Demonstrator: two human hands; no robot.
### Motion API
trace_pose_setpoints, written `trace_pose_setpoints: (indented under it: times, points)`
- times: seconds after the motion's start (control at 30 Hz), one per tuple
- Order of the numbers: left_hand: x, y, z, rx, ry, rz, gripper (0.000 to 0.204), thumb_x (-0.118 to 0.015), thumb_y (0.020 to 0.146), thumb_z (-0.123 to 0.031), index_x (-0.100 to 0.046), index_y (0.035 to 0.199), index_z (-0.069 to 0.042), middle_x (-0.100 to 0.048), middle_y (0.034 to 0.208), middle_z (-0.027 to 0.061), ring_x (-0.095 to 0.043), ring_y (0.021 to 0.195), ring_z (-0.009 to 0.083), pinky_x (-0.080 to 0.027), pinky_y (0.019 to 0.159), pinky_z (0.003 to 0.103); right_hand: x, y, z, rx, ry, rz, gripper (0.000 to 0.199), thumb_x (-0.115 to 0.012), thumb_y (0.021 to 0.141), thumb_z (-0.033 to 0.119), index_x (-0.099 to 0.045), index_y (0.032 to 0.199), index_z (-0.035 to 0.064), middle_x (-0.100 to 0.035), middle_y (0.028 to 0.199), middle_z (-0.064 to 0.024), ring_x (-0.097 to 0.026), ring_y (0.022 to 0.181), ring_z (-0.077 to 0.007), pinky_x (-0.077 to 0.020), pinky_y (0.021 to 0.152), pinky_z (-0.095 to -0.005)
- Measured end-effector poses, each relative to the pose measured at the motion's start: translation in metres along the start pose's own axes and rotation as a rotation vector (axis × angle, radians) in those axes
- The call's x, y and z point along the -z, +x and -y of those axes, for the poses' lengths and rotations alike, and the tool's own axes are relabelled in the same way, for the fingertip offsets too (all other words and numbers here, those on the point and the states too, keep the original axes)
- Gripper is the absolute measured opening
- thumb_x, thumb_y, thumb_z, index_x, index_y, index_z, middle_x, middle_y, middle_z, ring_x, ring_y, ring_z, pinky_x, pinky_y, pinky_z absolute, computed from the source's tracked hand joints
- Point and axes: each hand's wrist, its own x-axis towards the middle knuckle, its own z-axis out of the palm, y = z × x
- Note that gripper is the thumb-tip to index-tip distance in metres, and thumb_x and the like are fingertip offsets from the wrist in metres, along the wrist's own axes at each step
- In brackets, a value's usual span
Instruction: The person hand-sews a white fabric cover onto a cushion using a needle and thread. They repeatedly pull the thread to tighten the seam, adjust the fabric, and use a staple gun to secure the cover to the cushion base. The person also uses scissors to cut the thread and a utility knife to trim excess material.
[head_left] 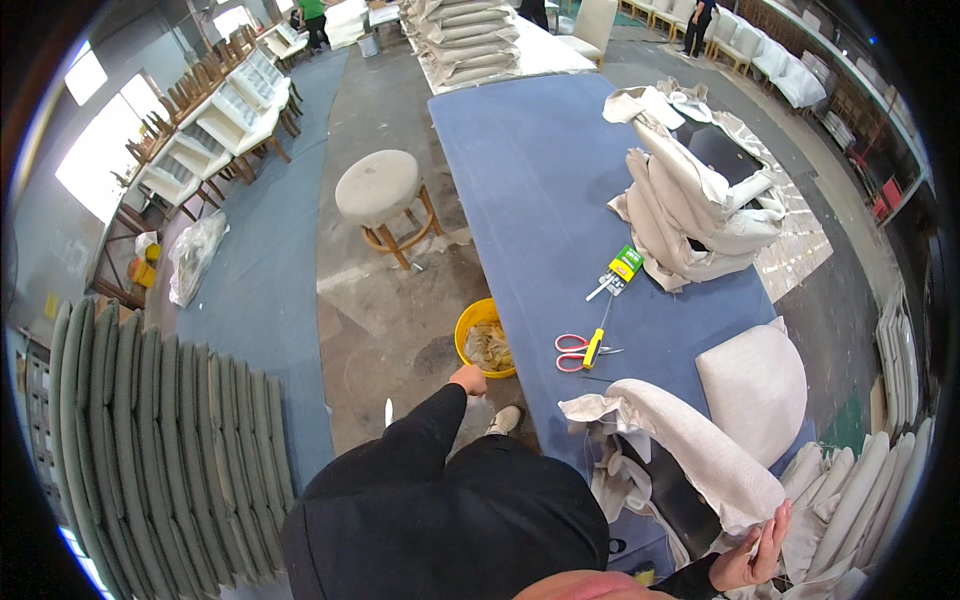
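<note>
My left hand [468, 380] hangs beside the table, next to a yellow bucket [464, 332] with crumpled tan scraps. Its fingers are closed; a pale, see-through smear shows below them, too unclear to name. On the table's near right, my right hand [758, 550] lies with fingers stretched against the end of a cream fabric-covered piece [690, 450]. Loose cloth and a black panel [675, 490] show beneath that piece. Beyond it lies a rounded cream cushion [755, 385]. Red-handled scissors [570, 353] and a yellow-handled tool [594, 348] with a thin shaft lie together.
The blue-topped table [530, 200] also bears a green-and-yellow box [626, 262] with white sticks and a heap of cream covers [690, 200]. A round stool [378, 188] stands left of it. Grey-green pads [170, 440] are stacked at left. Chairs and people are farther off.
</note>
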Motion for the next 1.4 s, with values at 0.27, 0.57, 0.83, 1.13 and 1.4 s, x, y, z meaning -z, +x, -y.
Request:
trace_pose_setpoints:
  times: [0.27, 0.57, 0.83, 1.13, 1.4]
  points:
    - [0.029, -0.040, 0.014, 0.271, -0.504, -0.411, 0.068, -0.088, 0.077, -0.043, -0.071, 0.135, -0.011, -0.076, 0.120, 0.0194, -0.074, 0.111, 0.0298, -0.058, 0.096, 0.039, 0.009, -0.015, -0.019, -0.090, 0.112, -0.017, 0.025, -0.062, 0.106, 0.006, -0.071, 0.128, -0.0024, -0.065, 0.144, -0.0269, -0.056, 0.139, -0.0479, -0.0377, 0.121, -0.0592]
    - [0.207, -0.213, -0.211, -1.293, -0.685, -0.122, 0.068, -0.087, 0.087, -0.028, -0.060, 0.147, -0.009, -0.064, 0.144, 0.0095, -0.058, 0.137, 0.0247, -0.045, 0.117, 0.046, -0.036, 0.025, 0.056, 0.055, 0.113, 0.042, 0.017, -0.072, 0.097, 0.001, -0.076, 0.110, -0.0085, -0.069, 0.125, -0.0393, -0.071, 0.116, -0.0506, -0.0584, 0.099, -0.0555]
    - [0.178, -0.255, -0.279, -1.420, -0.474, -0.425, 0.078, -0.094, 0.067, -0.038, -0.066, 0.136, -0.014, -0.067, 0.116, 0.0071, -0.061, 0.108, 0.0319, -0.046, 0.093, 0.045, -0.006, 0.005, 0.036, 0.061, 0.186, 0.281, 0.035, -0.063, 0.101, 0.005, -0.062, 0.133, -0.0091, -0.067, 0.129, -0.0386, -0.066, 0.123, -0.0533, -0.0533, 0.104, -0.0639]
    - [0.179, -0.296, -0.256, -1.264, -0.437, -0.425, 0.080, -0.094, 0.068, -0.037, -0.064, 0.138, -0.014, -0.066, 0.119, 0.0072, -0.061, 0.110, 0.0304, -0.048, 0.093, 0.043, -0.046, -0.008, 0.033, -0.042, 0.380, -0.035, 0.022, -0.064, 0.105, 0.010, -0.070, 0.122, -0.0027, -0.069, 0.126, -0.0285, -0.063, 0.124, -0.0512, -0.0451, 0.109, -0.0617]
    - [0.209, -0.233, -0.228, -1.242, -0.723, 0.171, 0.055, -0.060, 0.106, -0.047, -0.062, 0.142, -0.005, -0.067, 0.139, 0.0186, -0.062, 0.130, 0.0360, -0.046, 0.113, 0.046, -0.058, 0.007, 0.028, -0.105, 0.350, 0.016, 0.024, -0.067, 0.105, 0.014, -0.070, 0.124, -0.0018, -0.069, 0.136, -0.0252, -0.059, 0.133, -0.0537, -0.0408, 0.116, -0.0646]
